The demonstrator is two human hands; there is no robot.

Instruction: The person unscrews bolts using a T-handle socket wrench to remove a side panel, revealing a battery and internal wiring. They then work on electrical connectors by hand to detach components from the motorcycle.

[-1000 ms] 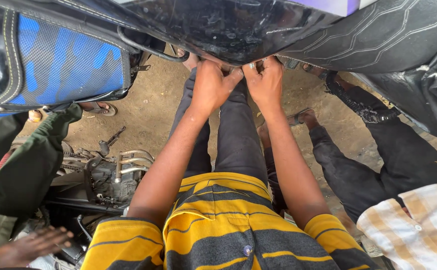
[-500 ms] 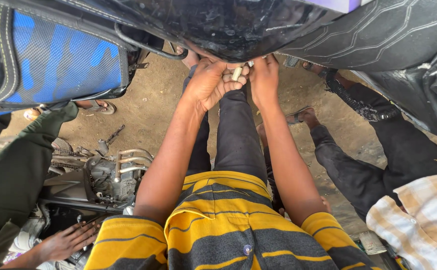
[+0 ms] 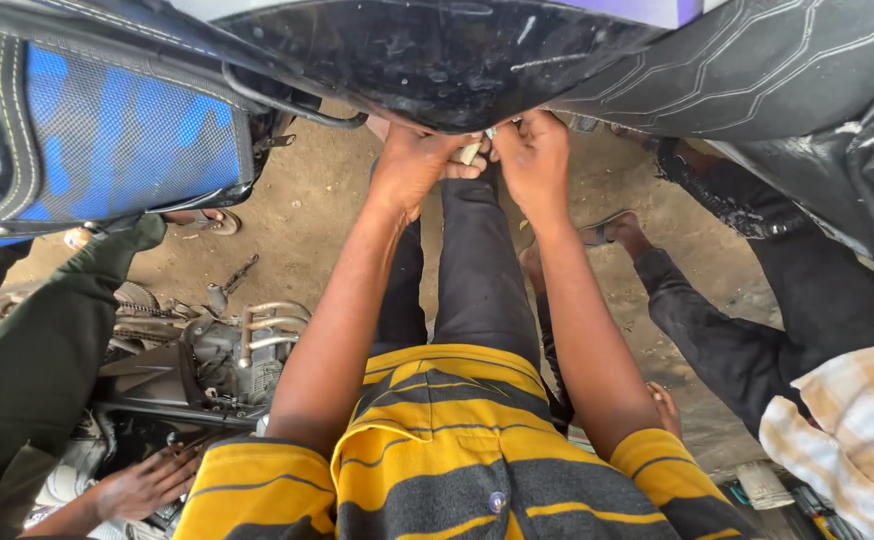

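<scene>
Both my arms reach forward to the underside of a black motorcycle panel (image 3: 437,60). My left hand (image 3: 412,165) is curled just under the panel's edge, with its fingers pinching a small pale part (image 3: 471,152). My right hand (image 3: 535,150) is right beside it, fingers closed and pressed against the same part and the panel edge. The fingertips of both hands are partly hidden by the panel. My yellow and grey striped shirt (image 3: 447,450) fills the bottom of the view.
A blue and black seat (image 3: 107,140) hangs at the left. A bare engine (image 3: 227,350) lies on the dirt ground (image 3: 297,220). Another person's hand (image 3: 147,480) and green sleeve (image 3: 47,340) are lower left. A person in dark trousers (image 3: 717,330) sits at the right.
My hands have closed in on each other and the small pale part now shows between them. The other person's hand at the lower left has shifted to the right, toward the engine.
</scene>
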